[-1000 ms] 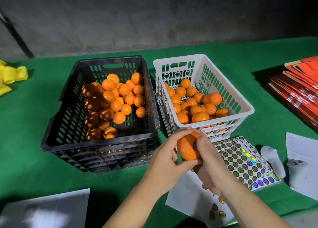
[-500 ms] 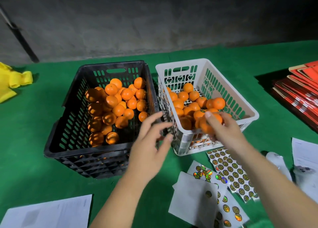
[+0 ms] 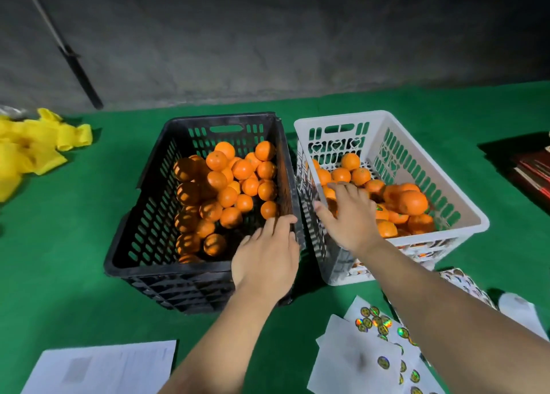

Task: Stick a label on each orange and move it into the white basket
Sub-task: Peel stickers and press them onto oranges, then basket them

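Two baskets stand side by side on the green tabletop (image 3: 74, 259), their near walls almost touching. The black basket (image 3: 140, 244) on the left holds a heap of oranges (image 3: 227, 197), piled mostly toward its far and right side. The white basket (image 3: 464, 215) on the right holds another heap of oranges (image 3: 412, 203), banked against its right wall; a few near the front show small dark stickers.

The left hand (image 3: 268, 259) reaches over the near right corner of the black basket, palm down, fingers (image 3: 279, 224) straight and loosely spread, tips at the rim — it holds nothing. The right hand (image 3: 352, 215) is inside the white basket at its left side, palm down, fingers (image 3: 342, 189) spread and straight over the fruit; whether they touch an orange cannot be told, since the hand hides what lies under it.

The black basket's tall right wall stands between the left hand and the fruit in the white basket.

Around them: sticker sheets (image 3: 375, 322) with round shiny labels lie at the near right, partly under the right forearm, with blank backing paper (image 3: 351, 361) on top. A white printed sheet (image 3: 101, 370) lies at the near left. Yellow cloth (image 3: 29, 146) is bunched at the far left edge, a stack of red and dark folders (image 3: 532, 167) at the far right, and a small white object (image 3: 518, 307) — too blurred to name — beside the stickers. A dark pole (image 3: 74, 66) leans against the grey wall behind.
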